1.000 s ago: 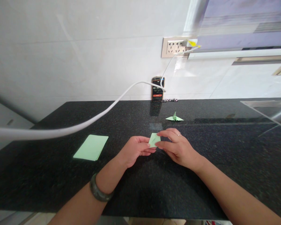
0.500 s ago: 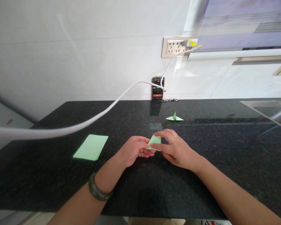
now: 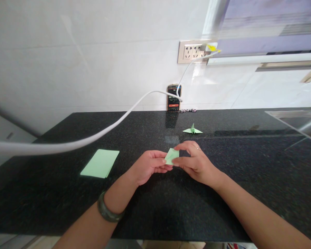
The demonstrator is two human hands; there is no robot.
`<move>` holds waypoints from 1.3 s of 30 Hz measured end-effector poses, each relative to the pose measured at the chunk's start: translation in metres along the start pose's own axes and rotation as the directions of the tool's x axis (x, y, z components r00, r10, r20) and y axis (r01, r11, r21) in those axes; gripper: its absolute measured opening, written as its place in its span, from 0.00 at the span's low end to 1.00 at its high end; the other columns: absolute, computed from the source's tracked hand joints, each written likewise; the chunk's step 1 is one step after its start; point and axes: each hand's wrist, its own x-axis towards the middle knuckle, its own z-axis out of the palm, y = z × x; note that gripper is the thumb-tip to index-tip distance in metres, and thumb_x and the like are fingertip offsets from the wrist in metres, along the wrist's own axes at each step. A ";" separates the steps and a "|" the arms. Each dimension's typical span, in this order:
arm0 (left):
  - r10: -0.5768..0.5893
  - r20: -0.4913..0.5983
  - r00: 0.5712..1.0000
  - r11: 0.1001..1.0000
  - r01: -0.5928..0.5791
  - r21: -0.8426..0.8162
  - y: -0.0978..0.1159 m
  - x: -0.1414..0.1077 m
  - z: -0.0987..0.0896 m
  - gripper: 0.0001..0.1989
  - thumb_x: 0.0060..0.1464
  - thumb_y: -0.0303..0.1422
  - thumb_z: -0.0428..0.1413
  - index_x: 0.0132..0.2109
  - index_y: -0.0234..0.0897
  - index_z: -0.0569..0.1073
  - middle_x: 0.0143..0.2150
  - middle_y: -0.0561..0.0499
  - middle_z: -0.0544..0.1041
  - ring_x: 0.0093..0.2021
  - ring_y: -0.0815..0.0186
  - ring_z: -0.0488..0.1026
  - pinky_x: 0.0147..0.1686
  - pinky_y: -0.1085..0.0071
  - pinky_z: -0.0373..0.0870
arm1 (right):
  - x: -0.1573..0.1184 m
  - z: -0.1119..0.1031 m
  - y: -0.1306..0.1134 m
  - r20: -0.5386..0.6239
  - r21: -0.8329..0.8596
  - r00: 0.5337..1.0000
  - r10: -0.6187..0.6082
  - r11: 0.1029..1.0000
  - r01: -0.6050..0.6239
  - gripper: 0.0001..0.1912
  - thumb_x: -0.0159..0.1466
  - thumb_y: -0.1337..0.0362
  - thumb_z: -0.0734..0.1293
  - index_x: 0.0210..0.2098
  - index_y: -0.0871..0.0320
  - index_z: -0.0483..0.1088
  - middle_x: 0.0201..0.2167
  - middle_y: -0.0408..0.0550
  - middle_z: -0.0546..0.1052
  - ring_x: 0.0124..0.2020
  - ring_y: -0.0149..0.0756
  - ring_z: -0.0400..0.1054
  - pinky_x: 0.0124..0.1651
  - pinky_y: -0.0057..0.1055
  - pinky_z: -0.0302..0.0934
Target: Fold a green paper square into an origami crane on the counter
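Note:
A small folded piece of green paper (image 3: 172,156) is held between my two hands above the dark countertop. My left hand (image 3: 151,165) pinches its left corner, thumb on top and fingers underneath. My right hand (image 3: 193,160) grips the right side, with the thumb at the lower edge and the index finger at the upper edge. Beyond my hands stands a folded green paper crane (image 3: 192,129) with its wings spread. To the left of my left hand lies a stack of green paper sheets (image 3: 100,163).
A phone (image 3: 173,98) showing a timer leans against the tiled wall, a beaded strap beside it. From the wall socket (image 3: 191,52) a white cable (image 3: 116,121) runs across the view to the left. A metal sink (image 3: 300,121) is at the right of the black countertop (image 3: 155,207).
My right thumb has slid right and down along the folded paper, showing more of its face. My left hand keeps its pinch in nearly the same place.

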 end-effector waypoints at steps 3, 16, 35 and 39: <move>0.026 0.004 1.000 1.000 -0.026 -0.009 0.000 0.000 0.000 0.13 0.48 0.30 0.55 0.42 0.32 0.73 0.37 0.44 0.77 0.35 0.67 0.74 0.37 0.72 0.67 | -0.001 0.004 0.001 -0.033 0.057 0.997 0.067 0.996 -0.065 0.08 0.58 0.67 0.63 0.36 0.54 0.72 0.43 0.51 0.65 0.45 0.40 0.59 0.46 0.41 0.57; 0.097 -0.041 0.994 0.994 -0.094 0.056 -0.003 0.001 0.007 0.15 0.48 0.33 0.55 0.45 0.33 0.71 0.41 0.43 0.75 0.42 0.63 0.72 0.39 0.69 0.67 | -0.002 0.024 -0.006 -0.120 0.339 0.892 0.436 0.862 -0.376 0.06 0.60 0.67 0.61 0.31 0.57 0.70 0.38 0.50 0.67 0.45 0.39 0.61 0.46 0.39 0.59; 0.173 -0.062 0.983 0.974 -0.162 0.161 -0.008 0.002 0.015 0.18 0.46 0.33 0.57 0.46 0.32 0.70 0.37 0.44 0.77 0.39 0.63 0.73 0.38 0.69 0.66 | 0.000 0.022 -0.010 -0.102 0.337 0.871 0.481 0.840 -0.425 0.05 0.59 0.65 0.62 0.28 0.58 0.68 0.26 0.46 0.70 0.28 0.32 0.64 0.32 0.30 0.60; 0.239 -0.088 0.967 0.945 -0.211 0.250 -0.012 0.003 0.015 0.17 0.48 0.34 0.56 0.45 0.34 0.71 0.37 0.45 0.77 0.38 0.63 0.73 0.36 0.70 0.67 | 0.000 0.023 -0.011 -0.110 0.348 0.858 0.502 0.828 -0.440 0.06 0.59 0.65 0.62 0.27 0.58 0.69 0.25 0.45 0.70 0.27 0.32 0.64 0.31 0.29 0.60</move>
